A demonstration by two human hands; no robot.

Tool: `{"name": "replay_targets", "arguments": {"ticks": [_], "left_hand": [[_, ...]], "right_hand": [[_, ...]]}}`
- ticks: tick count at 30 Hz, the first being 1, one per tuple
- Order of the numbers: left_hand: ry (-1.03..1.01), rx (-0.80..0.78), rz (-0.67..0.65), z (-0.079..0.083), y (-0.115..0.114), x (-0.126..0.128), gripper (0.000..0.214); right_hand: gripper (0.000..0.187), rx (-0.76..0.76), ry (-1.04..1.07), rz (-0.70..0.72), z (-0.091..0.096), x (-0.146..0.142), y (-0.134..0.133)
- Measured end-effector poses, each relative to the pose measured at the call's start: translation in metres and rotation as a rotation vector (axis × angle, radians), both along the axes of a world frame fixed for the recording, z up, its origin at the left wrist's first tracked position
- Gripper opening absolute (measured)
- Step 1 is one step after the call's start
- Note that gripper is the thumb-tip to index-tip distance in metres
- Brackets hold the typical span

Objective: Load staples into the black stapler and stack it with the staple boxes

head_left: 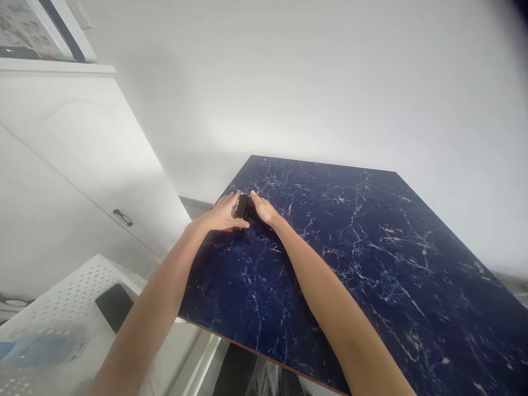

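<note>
Near the far left edge of the blue marbled tabletop, both hands are around a small black box-like object [242, 207]. Its left part shows some white and red; its exact kind I cannot make out. My left hand [224, 213] grips it from the left, thumb across the near end and fingers over the far side. My right hand [263, 209] closes in on its right side, with the thumb pointing away from me and the other fingers mostly hidden. A bit of red shows beneath the left hand, close to the table surface.
The blue table [350, 247] stands against a white wall [309, 82]. To the left is a white cabinet [82, 154] with a dark handle [122, 218]. Lower left, a white perforated surface [70, 291] bears a black phone [114, 306] and a bluish transparent item [49, 349].
</note>
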State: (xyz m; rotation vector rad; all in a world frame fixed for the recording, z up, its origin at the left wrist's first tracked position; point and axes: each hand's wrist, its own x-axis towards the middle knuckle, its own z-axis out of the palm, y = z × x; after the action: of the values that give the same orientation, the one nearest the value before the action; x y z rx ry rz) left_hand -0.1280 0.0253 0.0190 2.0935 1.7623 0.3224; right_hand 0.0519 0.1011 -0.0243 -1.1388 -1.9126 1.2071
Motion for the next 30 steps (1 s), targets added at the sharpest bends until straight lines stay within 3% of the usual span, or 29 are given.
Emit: {"name": "replay_targets", "arguments": {"ticks": [3, 6, 8, 13, 15, 21, 24, 27, 30], "left_hand": [[0.007, 0.006, -0.013, -0.001, 0.002, -0.001, 0.129], [-0.006, 0.053, -0.043, -0.001, -0.002, -0.003, 0.121], [-0.004, 0.127, -0.082, -0.001, -0.006, -0.006, 0.104], [0.012, 0.317, -0.097, 0.002, -0.009, -0.012, 0.056], [0.009, 0.353, -0.092, 0.003, -0.007, -0.015, 0.051], [0.005, 0.351, -0.056, 0.003, -0.004, -0.025, 0.039], [0.011, 0.251, -0.071, 0.004, -0.005, -0.036, 0.05], [0.058, 0.093, -0.02, 0.007, -0.008, -0.049, 0.066], [0.097, 0.06, 0.062, 0.009, -0.009, -0.058, 0.066]], "right_hand": [[0.062, 0.041, 0.018, -0.032, -0.003, 0.002, 0.004], [0.036, 0.109, 0.03, -0.117, -0.008, 0.005, 0.013], [0.027, 0.12, 0.028, -0.175, -0.012, 0.006, 0.019], [0.031, 0.147, 0.004, -0.268, -0.018, 0.017, 0.024], [0.032, 0.201, -0.032, -0.217, -0.015, 0.026, 0.021], [0.03, 0.514, -0.283, 0.168, 0.005, 0.052, 0.01], [0.03, 0.59, -0.373, 0.239, 0.012, 0.054, 0.005], [0.017, 0.505, -0.326, 0.154, 0.011, 0.055, 0.004], [0.012, 0.308, -0.069, 0.053, 0.005, 0.059, 0.007]]}}
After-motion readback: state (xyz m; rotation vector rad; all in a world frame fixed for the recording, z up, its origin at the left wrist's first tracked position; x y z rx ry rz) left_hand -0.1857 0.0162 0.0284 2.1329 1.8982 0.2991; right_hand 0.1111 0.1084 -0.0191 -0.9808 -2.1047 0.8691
